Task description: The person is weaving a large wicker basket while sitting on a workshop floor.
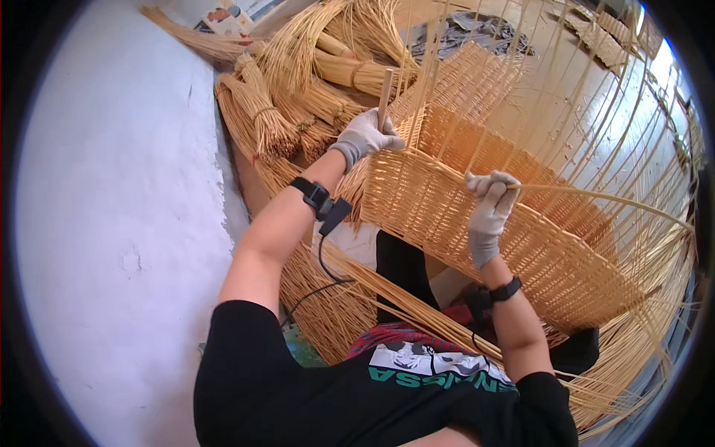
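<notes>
A long, half-woven wicker basket (447,197) lies across in front of me, its thin upright stakes standing above the rim. My left hand (368,135), in a pale work glove, is closed round a short, thick wooden stick (386,97) at the basket's left corner. At the middle of the near wall's upper edge, my gloved right hand (491,208) has its fingers closed on a long wicker strand (588,194). That strand bends away to the right. Whether the stick is fixed to the basket, I cannot tell.
Tied bundles of wicker (268,123) are heaped at the back left, beside a white wall (126,208). Loose long rods (410,305) lie over my lap. A woven panel (477,78) and a dark plastic sheet (477,33) lie behind the basket. More strands spread at the right.
</notes>
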Tool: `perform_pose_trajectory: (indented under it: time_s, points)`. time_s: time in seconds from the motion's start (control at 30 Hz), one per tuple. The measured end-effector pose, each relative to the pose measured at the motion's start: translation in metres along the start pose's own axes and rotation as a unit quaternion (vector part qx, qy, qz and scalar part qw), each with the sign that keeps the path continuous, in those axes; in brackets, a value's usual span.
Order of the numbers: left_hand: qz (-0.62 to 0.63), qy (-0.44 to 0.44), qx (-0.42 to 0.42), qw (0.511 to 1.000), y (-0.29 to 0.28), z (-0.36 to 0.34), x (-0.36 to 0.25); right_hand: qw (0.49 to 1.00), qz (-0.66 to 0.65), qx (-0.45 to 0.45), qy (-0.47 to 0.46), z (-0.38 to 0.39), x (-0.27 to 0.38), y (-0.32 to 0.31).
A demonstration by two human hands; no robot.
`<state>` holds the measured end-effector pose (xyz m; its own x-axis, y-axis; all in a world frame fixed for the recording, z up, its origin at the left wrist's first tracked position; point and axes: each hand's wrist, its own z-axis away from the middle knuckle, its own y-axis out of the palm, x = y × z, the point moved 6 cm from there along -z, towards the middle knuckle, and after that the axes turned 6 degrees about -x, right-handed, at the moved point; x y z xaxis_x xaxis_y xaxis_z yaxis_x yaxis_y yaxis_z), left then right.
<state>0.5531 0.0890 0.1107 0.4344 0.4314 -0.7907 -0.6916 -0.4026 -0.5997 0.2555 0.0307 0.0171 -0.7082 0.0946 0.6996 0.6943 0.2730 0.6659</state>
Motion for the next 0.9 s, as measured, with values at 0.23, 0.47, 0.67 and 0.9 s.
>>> perform_pose_trajectory:
  time_s: [0.23, 0.47, 0.67, 0.9]
  points:
    - [-0.156, -0.022, -0.155, 0.975, 0.006, -0.005, 0.005, 0.999, 0.026, 0.022, -0.028, 0.02, 0.061, 0.078]
    - [-0.048, 0.298, -0.425, 0.854, -0.01, 0.054, -0.053, 0.972, 0.053, -0.228, 0.036, -0.021, 0.047, -0.065]
    - [0.147, -0.018, 0.168, 0.975, 0.106, 0.053, -0.046, 0.977, 0.2, -0.067, 0.035, -0.026, 0.054, -0.071]
    - [0.137, -0.016, 0.009, 0.99, 0.111, 0.053, -0.034, 0.802, 0.534, 0.12, -0.241, -0.154, 0.095, 0.117]
